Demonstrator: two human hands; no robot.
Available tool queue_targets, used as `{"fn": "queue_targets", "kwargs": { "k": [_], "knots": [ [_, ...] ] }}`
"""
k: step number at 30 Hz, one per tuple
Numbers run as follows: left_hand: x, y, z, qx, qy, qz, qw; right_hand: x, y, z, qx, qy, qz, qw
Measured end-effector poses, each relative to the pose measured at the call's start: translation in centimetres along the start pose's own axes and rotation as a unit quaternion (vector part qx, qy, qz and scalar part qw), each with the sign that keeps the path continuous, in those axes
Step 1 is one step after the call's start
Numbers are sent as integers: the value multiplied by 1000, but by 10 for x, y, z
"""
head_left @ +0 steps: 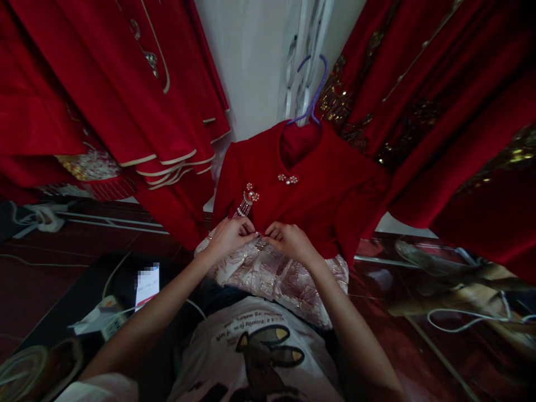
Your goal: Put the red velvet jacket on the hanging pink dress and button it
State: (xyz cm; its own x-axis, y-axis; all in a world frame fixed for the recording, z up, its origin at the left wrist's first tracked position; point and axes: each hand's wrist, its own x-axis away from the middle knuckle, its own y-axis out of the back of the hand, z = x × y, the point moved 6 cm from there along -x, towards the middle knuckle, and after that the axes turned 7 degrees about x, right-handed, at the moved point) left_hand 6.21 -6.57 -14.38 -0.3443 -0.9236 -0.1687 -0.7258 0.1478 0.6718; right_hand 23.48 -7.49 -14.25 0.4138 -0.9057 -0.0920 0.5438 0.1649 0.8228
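A red jacket on a purple hanger lies spread before me, its lower part over my lap. Two jewelled ornaments sit on it: a small beaded clasp below the neckline and a brooch with hanging beads on the left of the chest. Pale pink, shiny patterned fabric covers my lap under the jacket's front. My left hand and my right hand pinch close together at a small beaded piece by the jacket's lower front. The fingertips partly hide that piece.
Red garments with pale edging hang at the left, and red garments with gold sequins at the right. A power strip and a white card-like item lie at the lower left. A white cable loops at the right.
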Motion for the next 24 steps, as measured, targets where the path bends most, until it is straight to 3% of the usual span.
{"fn": "queue_targets", "kwargs": {
  "k": [7, 24],
  "knots": [
    [2, -1, -11, 10, -49, -21, 999, -1, -1, 3, 55, -33, -33, 997],
    [3, -5, -11, 41, -17, -9, 999, 0, 3, 9, 56, -41, -32, 997]
  ]
}}
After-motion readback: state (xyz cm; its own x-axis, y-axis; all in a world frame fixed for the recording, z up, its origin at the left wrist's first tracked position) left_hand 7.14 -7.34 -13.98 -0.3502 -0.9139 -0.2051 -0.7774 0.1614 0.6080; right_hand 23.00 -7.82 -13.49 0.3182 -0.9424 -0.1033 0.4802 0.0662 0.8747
